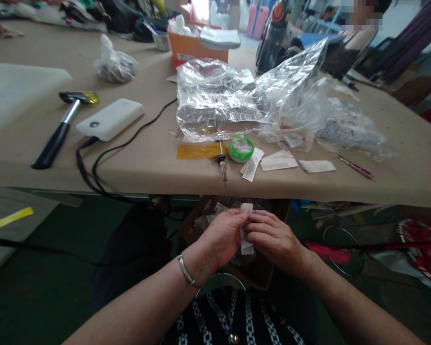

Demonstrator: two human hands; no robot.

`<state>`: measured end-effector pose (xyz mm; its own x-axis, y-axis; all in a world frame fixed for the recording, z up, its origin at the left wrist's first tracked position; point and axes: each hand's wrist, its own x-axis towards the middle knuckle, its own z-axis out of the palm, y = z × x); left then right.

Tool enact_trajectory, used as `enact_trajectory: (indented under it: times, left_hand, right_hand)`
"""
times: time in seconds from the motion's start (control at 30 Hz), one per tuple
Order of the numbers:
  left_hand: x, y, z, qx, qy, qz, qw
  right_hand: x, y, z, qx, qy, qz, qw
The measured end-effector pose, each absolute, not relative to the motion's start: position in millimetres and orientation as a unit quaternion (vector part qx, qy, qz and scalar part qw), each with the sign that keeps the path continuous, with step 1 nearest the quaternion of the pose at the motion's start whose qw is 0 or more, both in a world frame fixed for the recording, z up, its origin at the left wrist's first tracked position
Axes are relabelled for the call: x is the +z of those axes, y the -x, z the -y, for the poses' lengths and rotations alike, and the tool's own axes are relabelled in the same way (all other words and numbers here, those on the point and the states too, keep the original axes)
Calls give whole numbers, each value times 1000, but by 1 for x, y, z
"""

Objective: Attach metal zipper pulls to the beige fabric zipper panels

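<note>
In front of the table's edge, my left hand (224, 235) and my right hand (273, 235) meet over a narrow white paper strip (247, 248). Fingers of both hands are closed on the strip, which stands nearly lengthwise between them. Fine marks on it are too small to read. Below the hands is a cardboard box (269, 273) with clear plastic pieces inside. On the table just beyond lie several similar white paper strips (279, 161), a green round tub (241, 149) with whitish content, and a thin syringe-like tool (222, 167).
A hammer (62, 129), a white power bank (110, 119) with a black cable, and a bagged bundle (117, 64) lie left. Clear plastic bags (222, 100) cover the middle. Pink-handled tweezers (357, 167) lie right. An orange box (197, 48) and bottle (273, 38) stand behind; a person sits far right.
</note>
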<state>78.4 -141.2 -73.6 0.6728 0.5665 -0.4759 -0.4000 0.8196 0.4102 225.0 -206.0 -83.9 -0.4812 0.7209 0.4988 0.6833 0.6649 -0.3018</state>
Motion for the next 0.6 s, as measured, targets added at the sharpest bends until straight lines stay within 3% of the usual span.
enact_trajectory:
  times: [0.13, 0.3, 0.47, 0.6]
  left_hand:
    - [-71, -76, 142, 263, -139, -322, 899]
    - [-59, -69, 142, 181, -195, -330, 905]
    - [-55, -66, 147, 149, -226, -319, 908]
    - [-55, -66, 149, 146, -234, -334, 901]
  right_hand:
    - [-78, -224, 211, 75, 408, 841, 347]
    - [-72, -232, 205, 231, 538, 648, 488]
    - [-74, -232, 189, 451, 554, 532, 455]
    - [-72, -225, 188, 380, 562, 584, 445]
